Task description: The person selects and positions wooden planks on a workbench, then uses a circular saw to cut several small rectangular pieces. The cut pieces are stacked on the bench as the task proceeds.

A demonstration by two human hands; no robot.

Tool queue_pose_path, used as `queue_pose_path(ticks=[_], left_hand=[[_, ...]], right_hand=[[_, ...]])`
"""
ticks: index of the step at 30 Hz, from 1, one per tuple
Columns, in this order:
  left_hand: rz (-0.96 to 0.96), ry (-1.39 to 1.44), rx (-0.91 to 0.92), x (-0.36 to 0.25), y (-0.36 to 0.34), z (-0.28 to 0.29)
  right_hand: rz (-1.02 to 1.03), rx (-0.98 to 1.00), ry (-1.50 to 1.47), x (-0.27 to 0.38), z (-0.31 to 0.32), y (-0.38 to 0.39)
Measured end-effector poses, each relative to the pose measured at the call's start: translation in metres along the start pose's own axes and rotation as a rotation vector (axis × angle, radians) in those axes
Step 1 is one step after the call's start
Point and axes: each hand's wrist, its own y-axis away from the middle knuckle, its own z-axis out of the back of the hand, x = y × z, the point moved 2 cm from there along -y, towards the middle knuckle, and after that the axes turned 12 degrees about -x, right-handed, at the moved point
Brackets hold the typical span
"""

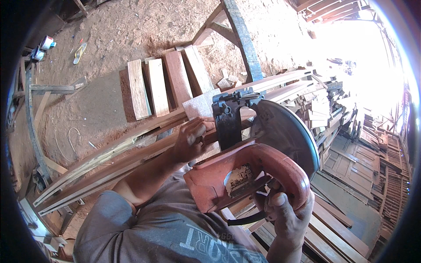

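Observation:
A worn red circular saw (245, 175) with a dark round blade guard (289, 131) and a black base plate (228, 127) is tilted in front of my chest. My right hand (289, 215) is wrapped round its rear handle, with a black cord below. My left hand (193, 136) has its fingers curled together beside the base plate, over the long wooden beams (149, 149). Whatever those fingers grip, if anything, does not show clearly. Just beyond them a short pale board (201, 103) lies across the beams.
Several cut boards (177, 79) lie side by side beyond the beams. A wooden trestle (243, 41) rises at the far side. Scrap wood (324, 109) is piled to the right, near panelled doors (346, 158). On the sandy ground lies a yellow sandal (80, 53).

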Motion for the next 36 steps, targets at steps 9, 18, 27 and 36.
queue_pose_path(ticks=[9,18,27,36], left_hand=[[0.069,0.035,0.044,-0.002,-0.003,0.004],[-0.091,-0.089,0.037,0.009,0.013,0.0],[0.092,0.003,0.089,-0.003,-0.004,0.004],[0.238,0.119,0.266,0.011,0.004,0.002]], right_hand=[[0.046,-0.011,-0.002,0.0,-0.003,-0.001],[0.081,-0.057,-0.043,0.004,-0.011,-0.005],[0.101,-0.017,-0.003,0.002,-0.007,-0.009],[0.015,0.115,-0.087,0.026,-0.019,-0.018]])
